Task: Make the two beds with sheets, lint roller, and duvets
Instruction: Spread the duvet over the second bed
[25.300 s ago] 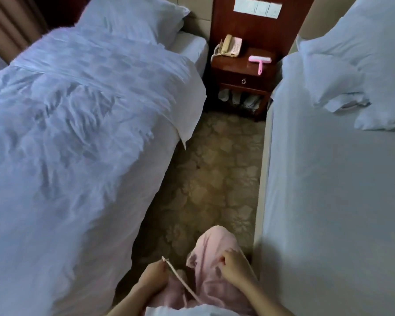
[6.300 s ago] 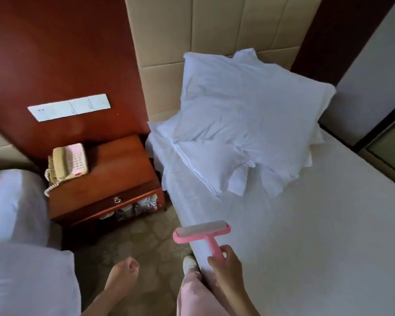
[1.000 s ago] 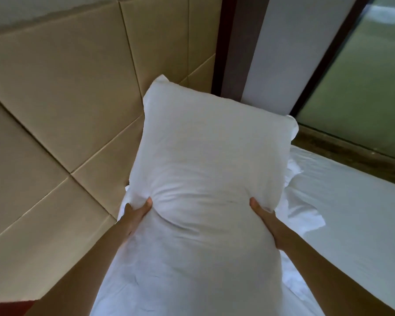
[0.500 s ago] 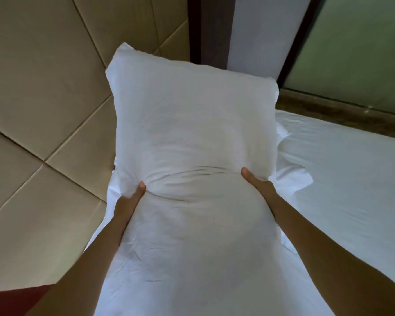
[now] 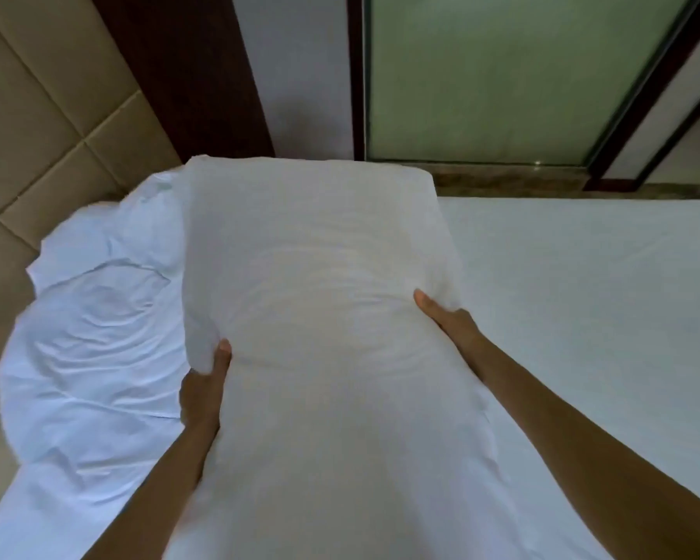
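In your head view, your left hand (image 5: 203, 392) and right hand (image 5: 445, 317) each grip one side of the white pillow (image 5: 320, 276), with thumbs pressed into its front and fingers hidden behind it. You hold it lengthways over the bed's white sheet (image 5: 582, 297). A second, crumpled pillow (image 5: 98, 337) lies just to its left against the padded headboard (image 5: 37, 115).

Two pillows (image 5: 320, 276); two hands (image 5: 201, 394); one fitted sheet (image 5: 582, 297); one glass panel (image 5: 481, 74); one headboard (image 5: 37, 115)
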`<state>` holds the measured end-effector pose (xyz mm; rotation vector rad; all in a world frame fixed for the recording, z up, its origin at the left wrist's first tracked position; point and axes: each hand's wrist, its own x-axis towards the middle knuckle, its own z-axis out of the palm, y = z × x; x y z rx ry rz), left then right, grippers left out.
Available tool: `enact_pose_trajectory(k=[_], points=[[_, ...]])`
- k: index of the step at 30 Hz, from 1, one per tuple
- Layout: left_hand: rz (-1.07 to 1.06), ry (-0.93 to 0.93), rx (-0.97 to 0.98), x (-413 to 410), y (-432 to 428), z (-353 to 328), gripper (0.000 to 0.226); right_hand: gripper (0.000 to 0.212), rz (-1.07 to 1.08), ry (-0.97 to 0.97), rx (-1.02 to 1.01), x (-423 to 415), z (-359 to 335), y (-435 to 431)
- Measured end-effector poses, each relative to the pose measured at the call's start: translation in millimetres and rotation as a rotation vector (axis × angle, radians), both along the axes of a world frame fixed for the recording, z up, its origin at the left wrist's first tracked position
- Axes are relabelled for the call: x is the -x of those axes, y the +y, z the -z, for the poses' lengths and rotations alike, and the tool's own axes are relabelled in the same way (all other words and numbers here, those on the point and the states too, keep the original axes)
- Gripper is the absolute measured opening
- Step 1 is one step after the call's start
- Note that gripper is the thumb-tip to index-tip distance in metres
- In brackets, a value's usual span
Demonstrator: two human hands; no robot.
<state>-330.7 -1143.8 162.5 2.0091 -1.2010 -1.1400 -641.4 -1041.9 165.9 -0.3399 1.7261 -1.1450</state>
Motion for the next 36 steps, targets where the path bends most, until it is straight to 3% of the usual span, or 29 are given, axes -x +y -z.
enact_pose_trajectory(k=[9,12,16,17,19,20,22,25,28,30,32,36], points=[[0.376,0.173,-0.021,353,187,-5,0.079,0.079,0.345,0.200,-0.156,297,-66,287],[0.466,0.180,-0.037,454,234,-13,0.071,0.090,0.494,0.305,-0.161,386,-82,348],[0.631,0.278,-0.177,575,268,-11,0.066,0.079,0.656,0.442,-0.103,497,-106,391],[0.661,0.287,-0.262,601,270,-5,0.061,0.082,0.628,0.496,-0.101,518,-110,397],[0.762,0.257,-0.358,634,273,10,0.040,0.108,0.513,0.524,-0.119,542,-105,399],[0.818,0.227,-0.355,643,275,18,0.024,0.107,0.405,0.512,-0.206,546,-93,398],[0.905,0.156,-0.343,641,282,32,0.014,0.080,0.127,0.522,-0.448,534,-44,399],[0.953,0.102,-0.506,599,288,49,0.004,0.078,-0.189,0.449,-0.723,477,51,401],[0.924,0.017,-0.549,536,259,68,0.006,0.083,-0.129,0.623,-0.877,419,84,388],[0.838,-0.056,-0.536,485,230,78,0.008,0.069,-0.184,0.620,-0.849,393,80,362],[0.735,-0.138,-0.526,425,203,82,0.005,0.061,-0.387,0.574,-0.767,362,75,320],[0.514,-0.156,-0.494,295,143,76,0.008,0.047,-0.623,0.623,-0.589,264,71,205]])
